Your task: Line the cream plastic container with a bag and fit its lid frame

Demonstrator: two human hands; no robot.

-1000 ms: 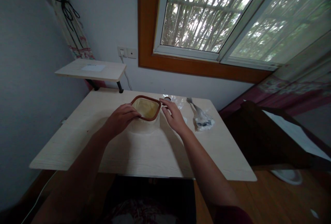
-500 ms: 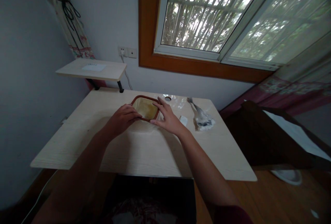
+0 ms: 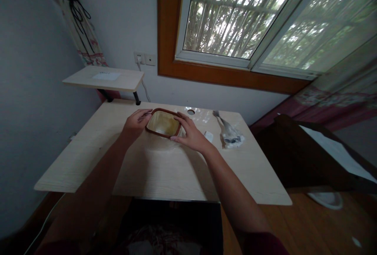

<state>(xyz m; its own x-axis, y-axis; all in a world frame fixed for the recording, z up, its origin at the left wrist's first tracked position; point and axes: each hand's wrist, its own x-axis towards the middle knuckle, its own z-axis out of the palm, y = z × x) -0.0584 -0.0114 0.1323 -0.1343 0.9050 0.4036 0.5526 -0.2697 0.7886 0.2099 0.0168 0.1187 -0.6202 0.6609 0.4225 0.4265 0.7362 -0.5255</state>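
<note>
A shallow square container (image 3: pixel 163 123) with rounded corners, a brown rim and a yellowish see-through middle is over the light desk, tilted a little. My right hand (image 3: pixel 191 133) grips its right edge, thumb at the near corner and fingers along the far side. At the opposite edge, my left hand (image 3: pixel 136 125) has its fingers bent against the upper left corner of the rim. The left fingertips are partly hidden. Whether the container rests on the desk or is slightly raised, I cannot tell.
A clear plastic bag (image 3: pixel 232 135) with something dark inside lies on the right of the desk (image 3: pixel 176 180). Nearer my right wrist is a small white piece (image 3: pixel 208 136). A raised shelf (image 3: pixel 103 79) with a paper stands at the back left, and a cable hole (image 3: pixel 191 112) is behind.
My left hand has moved from the container's near left corner up and back to its upper left edge. The right hand keeps its hold.
</note>
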